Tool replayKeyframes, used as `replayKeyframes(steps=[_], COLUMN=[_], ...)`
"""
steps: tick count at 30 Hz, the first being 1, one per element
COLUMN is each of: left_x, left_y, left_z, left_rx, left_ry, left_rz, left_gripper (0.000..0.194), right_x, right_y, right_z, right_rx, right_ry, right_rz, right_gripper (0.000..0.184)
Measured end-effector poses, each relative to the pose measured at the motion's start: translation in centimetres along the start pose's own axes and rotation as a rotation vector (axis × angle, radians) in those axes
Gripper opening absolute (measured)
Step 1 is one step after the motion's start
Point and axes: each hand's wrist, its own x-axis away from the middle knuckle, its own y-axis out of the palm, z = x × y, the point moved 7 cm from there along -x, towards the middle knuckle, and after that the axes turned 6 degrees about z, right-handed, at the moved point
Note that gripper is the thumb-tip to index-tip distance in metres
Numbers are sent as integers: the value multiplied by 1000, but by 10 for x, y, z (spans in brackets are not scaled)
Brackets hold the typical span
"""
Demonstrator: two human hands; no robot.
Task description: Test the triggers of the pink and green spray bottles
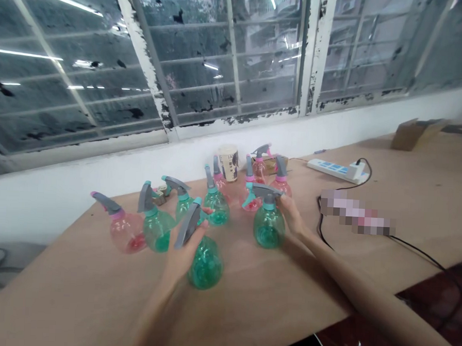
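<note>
My left hand (pixel 184 253) is wrapped round a green spray bottle (pixel 206 264) with a grey trigger head, near the middle of the wooden table (pixel 93 295). My right hand (pixel 292 217) grips a second green spray bottle (pixel 269 225) standing upright to the right. Behind them stand several more bottles: a pink spray bottle (pixel 125 229) at the left, green ones (pixel 156 226) beside it, and pink ones (pixel 259 167) further back.
A paper cup (pixel 229 162) stands behind the bottles near the wall. A white power strip (pixel 335 169) with a black cable (pixel 413 247) lies at the right. A cardboard box (pixel 415 133) sits far right. Grimy windows run along the back.
</note>
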Motion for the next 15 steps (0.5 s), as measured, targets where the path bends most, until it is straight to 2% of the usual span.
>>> replayKeyframes(steps=[5,15], left_x=[-1,1], left_y=[0,1], left_z=[1,-1], left_rx=[20,19], left_ry=[9,-24], left_rz=[8,1], left_gripper=[29,28], right_x=[-1,11], right_y=[-2,9], right_z=[-2,-10], right_rx=[49,212], right_ry=[-44,-108], right_rz=[1,-88], right_gripper=[42,42])
